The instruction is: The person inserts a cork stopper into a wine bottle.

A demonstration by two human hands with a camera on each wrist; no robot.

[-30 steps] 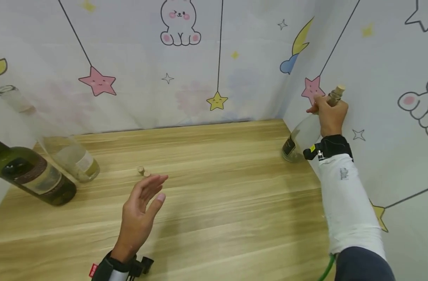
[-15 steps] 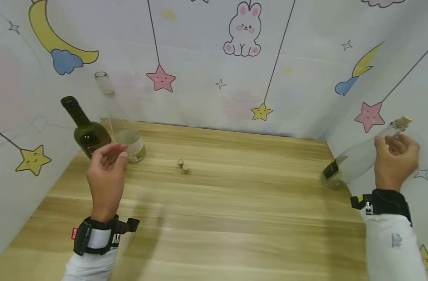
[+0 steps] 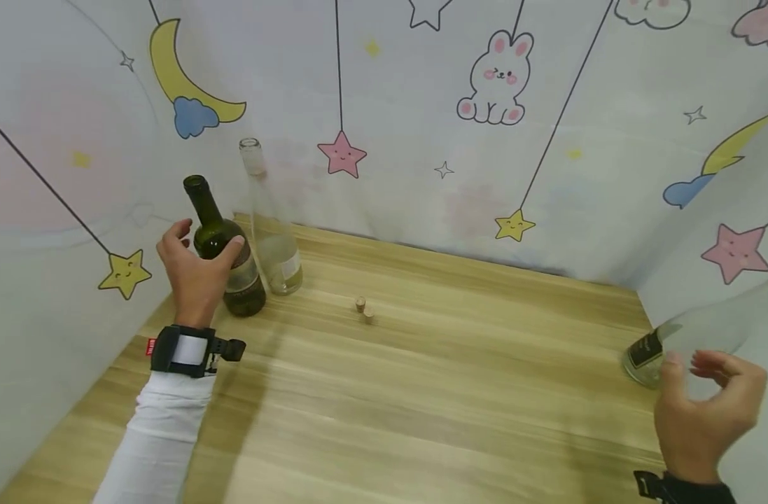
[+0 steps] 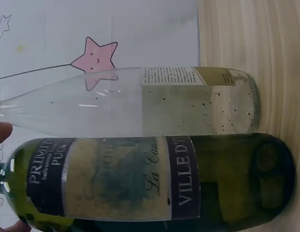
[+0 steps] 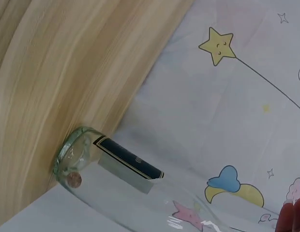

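In the head view my left hand (image 3: 197,276) is at a green wine bottle (image 3: 243,280), thumb and fingers spread on either side of its shoulder. The left wrist view has this upright bottle's label (image 4: 123,179) large, with fingertips (image 4: 1,131) near the neck. Close behind it stands a clear glass bottle (image 3: 279,259), its mouth uncorked. My right hand (image 3: 708,413) is in front of another clear bottle (image 3: 692,332) with a dark label, its fingers loosely curved around nothing. That bottle's top runs out of view. Through its base shows a small brown round spot (image 5: 73,180).
Two small corks, one cork (image 3: 360,304) and another cork (image 3: 368,317), stand on the wooden table (image 3: 421,406). A white printed cloth (image 3: 409,84) rises behind the table and along both sides.
My right hand has let go of the clear bottle's neck and drawn back toward me. My left hand has moved left to the green bottle. The head view has turned left.
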